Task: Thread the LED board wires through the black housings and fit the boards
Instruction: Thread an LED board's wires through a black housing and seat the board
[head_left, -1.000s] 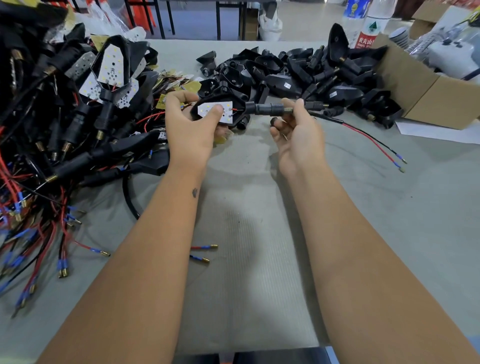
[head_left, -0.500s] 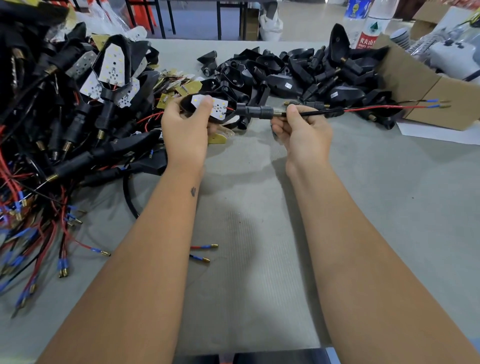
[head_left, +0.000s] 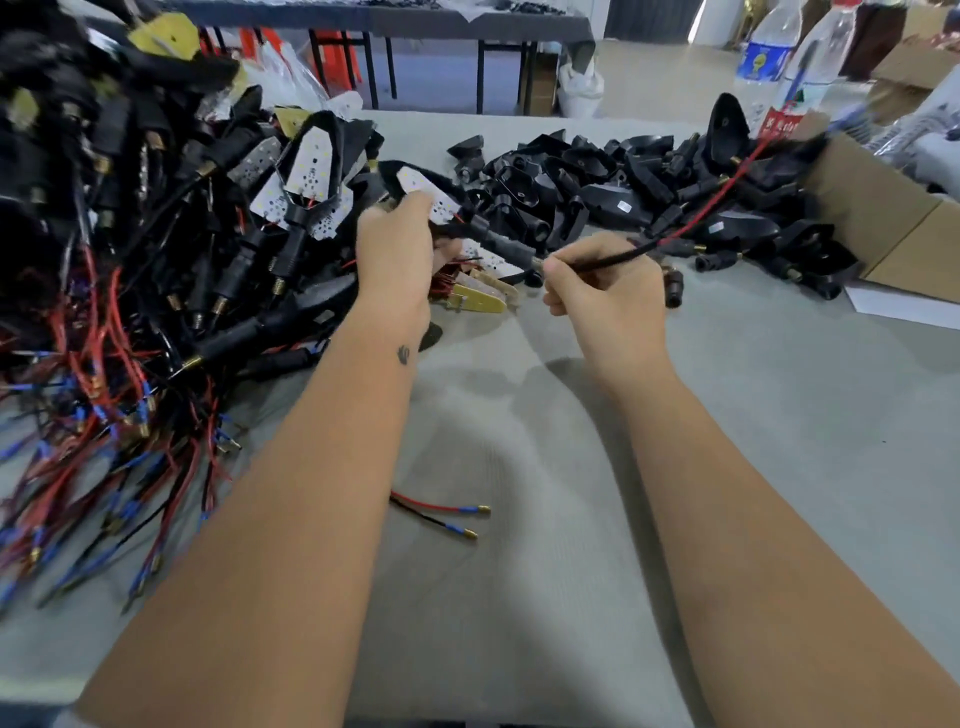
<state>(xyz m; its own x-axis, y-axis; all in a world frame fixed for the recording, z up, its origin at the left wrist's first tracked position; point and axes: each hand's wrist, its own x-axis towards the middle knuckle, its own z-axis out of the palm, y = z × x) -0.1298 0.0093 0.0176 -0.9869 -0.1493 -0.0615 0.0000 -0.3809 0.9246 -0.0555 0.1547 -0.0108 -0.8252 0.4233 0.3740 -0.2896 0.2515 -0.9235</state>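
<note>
My left hand (head_left: 397, 254) grips a black housing (head_left: 498, 241) with a white LED board (head_left: 428, 195) seated in its wide end, thumb pressed on the board. The housing's ribbed stem points right and down toward my right hand (head_left: 605, 296). My right hand pinches the sleeved wires (head_left: 618, 258) just past the stem's brass tip. The red wire (head_left: 724, 195) runs taut up and to the right, its blue end blurred near the box corner. Loose LED boards (head_left: 480, 296), one yellow, lie under my hands.
A heap of finished units with red and black wires (head_left: 130, 312) fills the left side. Empty black housings (head_left: 623, 192) are piled at the back right beside a cardboard box (head_left: 893, 228). A stray wire pair (head_left: 441, 517) lies on the grey mat. Water bottles (head_left: 769, 57) stand behind.
My left hand has carried the housing left and tilted it, so the stem now slopes down to the right. My right hand stayed pinched on the wires, which now angle up to the right.
</note>
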